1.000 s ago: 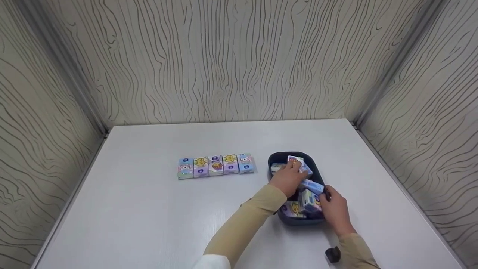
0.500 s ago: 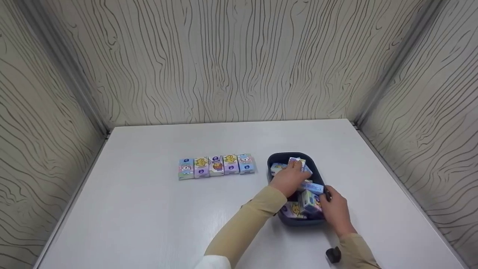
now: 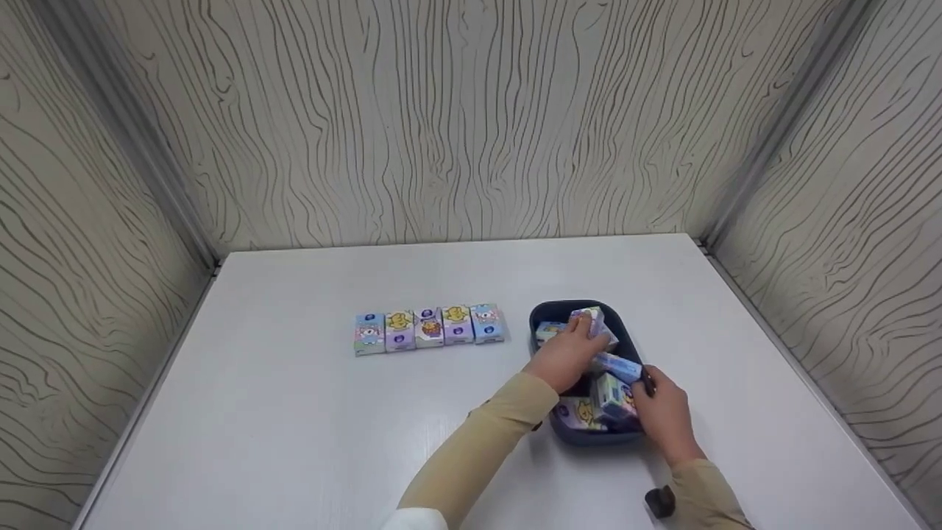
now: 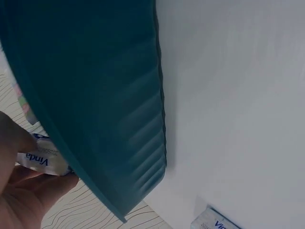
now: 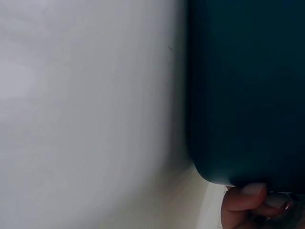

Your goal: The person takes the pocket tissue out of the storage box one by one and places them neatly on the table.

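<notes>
A dark teal plastic basket stands on the white table's right half, holding several small pastel packs of tissues. My left hand reaches into its far part and grips a white-and-purple tissue pack. In the left wrist view, fingers and thumb pinch that tissue pack, marked "Vinda", above the basket rim. At the basket's right side, my right hand grips the dark handle. Its curled fingers show against the basket edge in the right wrist view. Below my hands lies a yellow-and-purple tissue pack.
Several tissue packs lie side by side in a neat row left of the basket. A small black object sits by my right sleeve. Wood-patterned panels enclose the table at the back and both sides.
My left hand shifts slightly inside the basket, and the tissue pack in it tilts a little. My right hand keeps its hold on the handle. The row of packs stays put.
</notes>
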The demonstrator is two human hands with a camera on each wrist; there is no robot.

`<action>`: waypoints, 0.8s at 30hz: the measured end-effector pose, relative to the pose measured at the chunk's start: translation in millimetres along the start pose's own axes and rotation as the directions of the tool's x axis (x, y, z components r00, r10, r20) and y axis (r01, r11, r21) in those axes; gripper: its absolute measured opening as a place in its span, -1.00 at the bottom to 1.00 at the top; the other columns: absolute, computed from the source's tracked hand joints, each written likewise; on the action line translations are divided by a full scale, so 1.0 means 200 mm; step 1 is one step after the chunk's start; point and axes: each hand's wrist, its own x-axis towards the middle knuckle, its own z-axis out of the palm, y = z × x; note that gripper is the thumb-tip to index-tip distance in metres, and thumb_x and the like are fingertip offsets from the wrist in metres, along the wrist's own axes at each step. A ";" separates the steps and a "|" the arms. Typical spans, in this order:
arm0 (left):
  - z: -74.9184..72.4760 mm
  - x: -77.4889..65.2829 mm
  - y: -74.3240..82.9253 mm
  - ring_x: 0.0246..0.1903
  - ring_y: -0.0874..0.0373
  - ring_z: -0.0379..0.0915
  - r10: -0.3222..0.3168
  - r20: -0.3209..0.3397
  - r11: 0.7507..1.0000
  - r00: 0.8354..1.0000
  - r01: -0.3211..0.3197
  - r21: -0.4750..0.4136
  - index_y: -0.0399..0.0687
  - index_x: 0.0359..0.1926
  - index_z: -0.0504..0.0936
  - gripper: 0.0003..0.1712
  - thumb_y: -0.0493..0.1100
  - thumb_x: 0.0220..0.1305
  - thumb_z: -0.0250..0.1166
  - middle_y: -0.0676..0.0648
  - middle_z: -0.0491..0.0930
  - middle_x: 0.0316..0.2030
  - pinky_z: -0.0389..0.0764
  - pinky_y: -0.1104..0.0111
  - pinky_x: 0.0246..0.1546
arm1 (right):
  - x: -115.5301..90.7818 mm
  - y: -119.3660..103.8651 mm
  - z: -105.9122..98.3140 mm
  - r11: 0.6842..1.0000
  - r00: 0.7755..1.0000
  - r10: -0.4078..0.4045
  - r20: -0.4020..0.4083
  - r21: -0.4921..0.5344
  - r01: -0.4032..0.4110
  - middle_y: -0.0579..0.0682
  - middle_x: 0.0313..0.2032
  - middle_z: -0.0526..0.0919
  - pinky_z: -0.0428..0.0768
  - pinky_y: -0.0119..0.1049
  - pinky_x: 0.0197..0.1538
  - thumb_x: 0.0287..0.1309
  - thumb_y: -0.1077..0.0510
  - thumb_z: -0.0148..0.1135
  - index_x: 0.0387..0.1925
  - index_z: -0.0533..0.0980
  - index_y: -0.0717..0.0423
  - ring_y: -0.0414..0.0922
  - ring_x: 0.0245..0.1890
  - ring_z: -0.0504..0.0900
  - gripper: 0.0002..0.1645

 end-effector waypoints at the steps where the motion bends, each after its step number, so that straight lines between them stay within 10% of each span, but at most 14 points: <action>1: 0.00 0.00 0.00 0.34 -0.01 0.13 -0.007 -0.005 1.000 1.000 0.007 -0.009 0.16 0.20 0.43 -0.60 -0.21 0.38 0.15 -0.18 0.18 0.37 0.52 0.30 0.05 | 0.00 0.00 0.00 1.000 1.000 0.002 0.002 0.001 -0.002 0.43 0.18 0.37 0.29 0.14 0.25 0.32 0.17 -0.11 0.28 0.27 0.36 0.24 0.17 0.37 -0.44; 8: -0.01 -0.01 0.00 0.20 0.00 0.35 -0.064 -0.066 0.997 0.996 0.061 -0.046 0.14 0.14 0.42 -0.64 -0.17 0.36 0.19 -0.18 0.30 0.28 0.56 0.26 0.00 | 0.00 0.00 0.00 1.000 1.000 0.004 -0.009 -0.001 -0.004 0.42 0.16 0.40 0.31 0.15 0.23 0.31 0.18 -0.10 0.27 0.29 0.35 0.22 0.13 0.41 -0.46; 15: -0.02 -0.04 -0.03 0.05 0.12 0.43 -0.099 -0.147 0.995 0.984 0.093 -0.045 0.08 0.35 0.16 -0.09 -0.16 0.05 0.47 -0.02 0.44 0.12 0.52 0.29 0.04 | 0.00 -0.01 0.00 1.000 1.000 0.004 0.006 0.014 -0.004 0.42 0.17 0.38 0.30 0.14 0.23 0.32 0.18 -0.11 0.28 0.27 0.35 0.21 0.14 0.40 -0.45; 24: -0.09 -0.12 -0.12 0.08 0.17 0.40 -0.079 -0.302 0.995 0.950 0.095 0.037 0.03 0.18 0.40 -0.55 -0.15 0.29 0.26 0.05 0.50 0.05 0.44 0.28 0.10 | 0.00 -0.01 0.00 1.000 1.000 0.001 -0.002 -0.006 -0.001 0.47 0.17 0.36 0.28 0.14 0.25 0.31 0.20 -0.11 0.28 0.25 0.41 0.29 0.19 0.36 -0.43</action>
